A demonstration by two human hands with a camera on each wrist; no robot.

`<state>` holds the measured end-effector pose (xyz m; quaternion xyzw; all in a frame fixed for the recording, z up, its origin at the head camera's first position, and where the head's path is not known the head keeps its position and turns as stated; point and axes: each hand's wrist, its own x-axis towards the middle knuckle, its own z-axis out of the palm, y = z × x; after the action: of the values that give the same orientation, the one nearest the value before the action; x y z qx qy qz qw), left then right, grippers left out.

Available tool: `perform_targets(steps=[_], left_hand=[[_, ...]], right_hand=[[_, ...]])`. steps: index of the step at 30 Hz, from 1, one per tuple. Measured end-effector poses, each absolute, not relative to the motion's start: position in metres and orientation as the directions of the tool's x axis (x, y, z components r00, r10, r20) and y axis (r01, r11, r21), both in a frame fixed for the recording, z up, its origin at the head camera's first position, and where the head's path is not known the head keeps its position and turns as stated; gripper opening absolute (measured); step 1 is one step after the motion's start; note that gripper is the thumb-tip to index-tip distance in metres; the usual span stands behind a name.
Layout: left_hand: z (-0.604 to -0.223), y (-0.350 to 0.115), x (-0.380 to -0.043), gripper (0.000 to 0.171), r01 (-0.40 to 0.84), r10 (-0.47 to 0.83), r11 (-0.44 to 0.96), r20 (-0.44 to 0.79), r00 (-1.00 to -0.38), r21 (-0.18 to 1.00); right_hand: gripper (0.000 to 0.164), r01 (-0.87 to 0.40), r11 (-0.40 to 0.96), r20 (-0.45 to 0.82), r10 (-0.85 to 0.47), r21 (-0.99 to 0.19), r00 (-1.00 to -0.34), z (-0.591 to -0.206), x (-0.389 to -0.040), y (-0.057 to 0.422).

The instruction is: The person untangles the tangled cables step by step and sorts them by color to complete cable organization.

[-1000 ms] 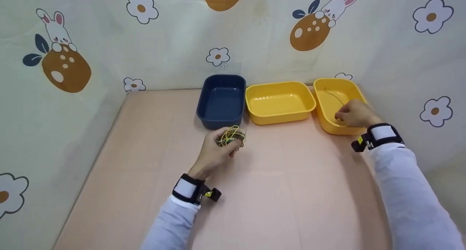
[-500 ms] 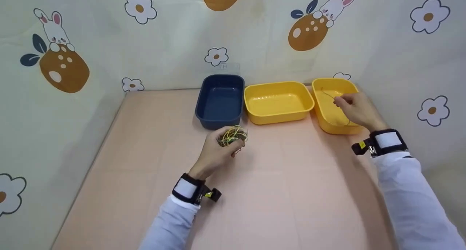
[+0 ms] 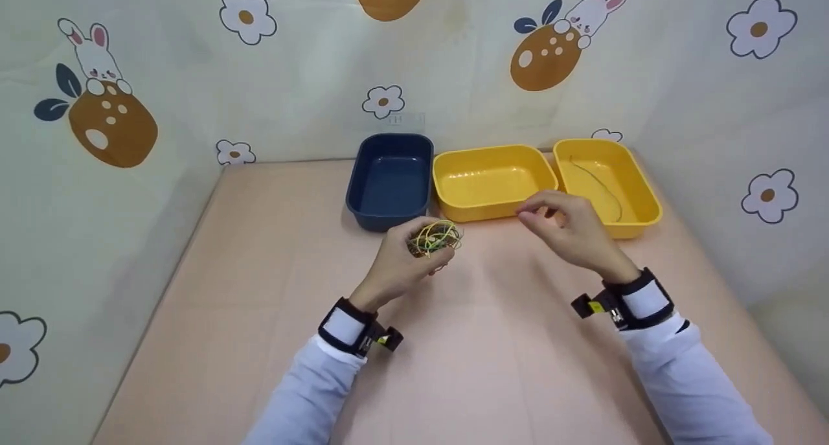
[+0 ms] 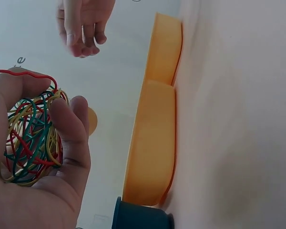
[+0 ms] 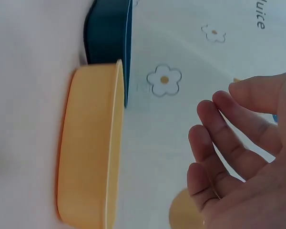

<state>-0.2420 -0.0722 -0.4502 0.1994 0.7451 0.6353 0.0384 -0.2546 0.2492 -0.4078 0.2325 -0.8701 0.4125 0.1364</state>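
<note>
My left hand [image 3: 398, 263] grips a tangled bundle of thin coloured wires [image 3: 438, 239] just in front of the blue bin. In the left wrist view the wire bundle [image 4: 32, 138] shows red, green and yellow strands, with one red end sticking out past the fingers. My right hand [image 3: 573, 234] hovers in front of the yellow bins. In the right wrist view its fingers are loosely bent, and nothing shows between thumb and fingertips. A single thin wire [image 3: 607, 190] lies curved inside the right yellow bin [image 3: 649, 202].
A dark blue bin [image 3: 388, 223] stands at the back centre of the pinkish table [image 3: 259, 341]. Against its right side sits another yellow bin [image 3: 495, 210], laid crosswise. Patterned cloth walls [image 3: 311, 63] rise behind and at the sides.
My right hand has left the right yellow bin, moving left and nearer, after lifting off the wire that lies there. My left hand, with the wire bundle, has shifted slightly right.
</note>
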Motion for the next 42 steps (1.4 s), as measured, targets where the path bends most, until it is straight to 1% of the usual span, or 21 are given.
perform_targets(steps=[4, 9, 12, 18, 24, 28, 31, 35, 38, 42], left_hand=[[-0.451, -0.067, -0.242, 0.041, 0.325, 0.344, 0.16, 0.256, -0.903, 0.932], [-0.45, -0.062, -0.242, 0.04, 0.395, 0.35, 0.211, 0.308, -0.885, 0.894], [-0.449, -0.06, -0.243, 0.04, 0.434, 0.359, 0.246, 0.335, -0.871, 0.867], [-0.445, -0.061, -0.243, 0.036, 0.481, 0.358, 0.263, 0.378, -0.854, 0.836], [-0.446, -0.067, -0.242, 0.035, 0.459, 0.342, 0.222, 0.372, -0.863, 0.86], [-0.447, -0.07, -0.243, 0.034, 0.427, 0.34, 0.164, 0.355, -0.871, 0.889], [-0.448, -0.072, -0.246, 0.031, 0.407, 0.334, 0.111, 0.352, -0.875, 0.907], [-0.449, -0.073, -0.247, 0.031, 0.394, 0.326, 0.085, 0.348, -0.879, 0.915], [-0.448, -0.073, -0.246, 0.031, 0.381, 0.324, 0.079, 0.338, -0.884, 0.921], [-0.45, -0.079, -0.247, 0.027, 0.339, 0.305, 0.057, 0.307, -0.902, 0.939]], right_hand=[[0.007, -0.498, 0.478, 0.386, -0.319, -0.723, -0.866, -0.412, -0.244, 0.22], [0.013, -0.379, 0.432, 0.251, -0.324, -0.818, -0.912, -0.417, -0.237, 0.193], [0.014, -0.33, 0.397, 0.212, -0.313, -0.857, -0.926, -0.42, -0.236, 0.184], [0.013, -0.257, 0.198, 0.197, -0.28, -0.946, -0.94, -0.427, -0.238, 0.179], [0.017, -0.231, 0.114, 0.197, -0.254, -0.966, -0.947, -0.432, -0.24, 0.182], [0.015, -0.212, 0.056, 0.195, -0.22, -0.976, -0.956, -0.433, -0.24, 0.184], [0.011, -0.173, -0.045, 0.179, -0.18, -0.984, -0.967, -0.434, -0.24, 0.185], [0.013, -0.126, -0.206, 0.154, -0.125, -0.97, -0.98, -0.433, -0.239, 0.185], [0.015, -0.135, -0.259, 0.159, -0.074, -0.956, -0.985, -0.433, -0.24, 0.184], [0.017, -0.167, -0.35, 0.179, -0.002, -0.922, -0.984, -0.428, -0.242, 0.191]])
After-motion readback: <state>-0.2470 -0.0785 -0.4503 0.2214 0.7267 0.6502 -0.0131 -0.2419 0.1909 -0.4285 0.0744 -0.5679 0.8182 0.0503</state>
